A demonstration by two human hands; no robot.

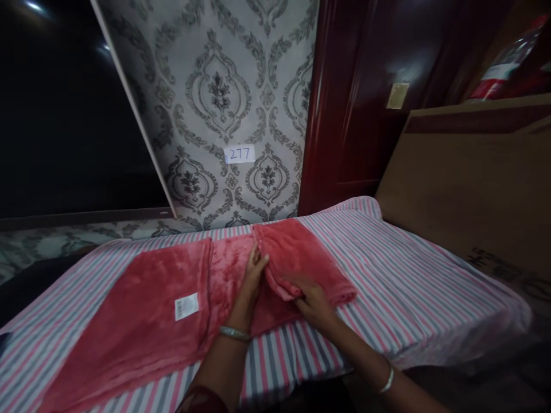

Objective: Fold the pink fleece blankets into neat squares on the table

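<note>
A plush coral-red blanket (146, 298) lies across the table, its left and right parts folded over toward the middle. A white label (186, 307) shows on the left part. My left hand (255, 269) is at the inner edge of the right fold, thumb and fingers apart, touching the cloth. At the near corner of that same fold, my right hand (312, 298) has its fingers closed round the blanket and lifts the edge a little. The tips of the right fingers are partly hidden by the cloth.
A striped cloth (379, 269) covers the table. Behind it are patterned wallpaper with a paper marked 277 (239, 154) and a dark screen (73, 115) at left. A large cardboard box (469, 183) stands at right, with a bottle (508, 63) above it.
</note>
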